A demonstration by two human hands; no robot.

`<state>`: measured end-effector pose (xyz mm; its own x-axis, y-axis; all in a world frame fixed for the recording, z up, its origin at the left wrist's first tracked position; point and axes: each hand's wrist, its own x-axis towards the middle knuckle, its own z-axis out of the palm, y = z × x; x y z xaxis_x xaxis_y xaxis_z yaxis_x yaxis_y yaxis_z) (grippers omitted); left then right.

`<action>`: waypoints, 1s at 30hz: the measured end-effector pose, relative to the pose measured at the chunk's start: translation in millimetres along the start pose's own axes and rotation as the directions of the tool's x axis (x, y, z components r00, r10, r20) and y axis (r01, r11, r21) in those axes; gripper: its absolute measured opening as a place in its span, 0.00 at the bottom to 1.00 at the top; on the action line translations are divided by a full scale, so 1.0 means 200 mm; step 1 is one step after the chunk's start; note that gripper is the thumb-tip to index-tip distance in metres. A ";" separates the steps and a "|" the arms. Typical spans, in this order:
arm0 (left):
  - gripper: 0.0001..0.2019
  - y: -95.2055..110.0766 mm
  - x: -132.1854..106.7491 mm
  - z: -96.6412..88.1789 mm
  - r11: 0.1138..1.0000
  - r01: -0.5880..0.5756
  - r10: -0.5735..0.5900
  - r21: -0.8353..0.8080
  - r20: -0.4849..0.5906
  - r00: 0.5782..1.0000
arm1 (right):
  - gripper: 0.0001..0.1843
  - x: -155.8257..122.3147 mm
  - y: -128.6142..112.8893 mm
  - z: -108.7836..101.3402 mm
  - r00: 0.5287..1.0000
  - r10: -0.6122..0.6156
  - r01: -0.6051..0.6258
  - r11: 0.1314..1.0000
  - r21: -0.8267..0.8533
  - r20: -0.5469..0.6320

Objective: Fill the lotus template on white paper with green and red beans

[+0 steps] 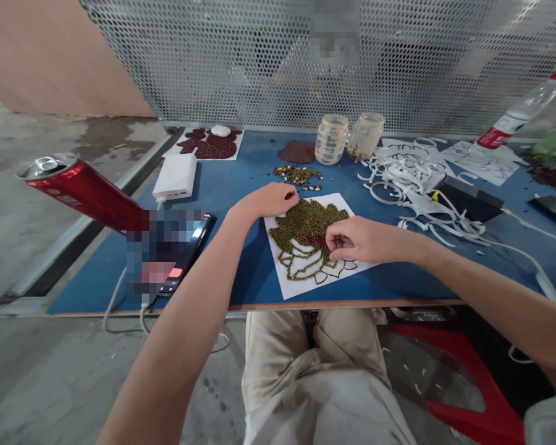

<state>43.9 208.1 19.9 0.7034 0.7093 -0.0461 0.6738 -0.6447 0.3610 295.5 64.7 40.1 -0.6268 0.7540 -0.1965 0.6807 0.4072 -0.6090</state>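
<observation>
A white sheet with a line drawing (287, 288) lies near the table's front edge, its upper part covered in green beans (301, 224) and a band of dark red beans (315, 241). Along the lower outlines run thin rows of green beans, with bare paper between them. My right hand (354, 240) is over the right side of the picture, its fingertips pinched close to the red beans; what they hold is hidden. At the sheet's upper left corner, my left hand (274, 199) rests with curled fingers closed, and I cannot see anything in them.
Loose mixed beans (299, 176) lie behind the sheet, before two jars (332, 141). Paper strips (401, 176), a black box (470, 196) and a bottle (509, 123) stand right. Leftward are a phone (185, 253), power bank (175, 177), red can (88, 194) and red bean picture (210, 147).
</observation>
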 end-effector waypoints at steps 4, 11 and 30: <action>0.14 0.00 0.00 0.00 1.000 -0.011 0.011 0.002 -0.001 1.000 | 0.08 0.00 0.00 0.01 0.998 0.066 -0.066 0.998 0.008 -0.011; 0.15 0.00 -0.01 -0.01 1.000 -0.005 0.005 -0.004 0.002 1.000 | 0.18 0.01 0.03 -0.06 0.982 0.102 -0.075 0.983 0.169 -0.158; 0.15 -0.02 0.01 0.01 1.000 -0.010 0.010 0.017 0.007 1.000 | 0.11 0.55 0.39 -0.38 0.874 0.011 -0.235 0.884 -0.404 -0.485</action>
<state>42.6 211.3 17.1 0.7119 0.7006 -0.0488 0.6702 -0.6569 0.3455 308.8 218.5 30.2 -0.3566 0.9138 0.1946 0.9023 0.3908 -0.1820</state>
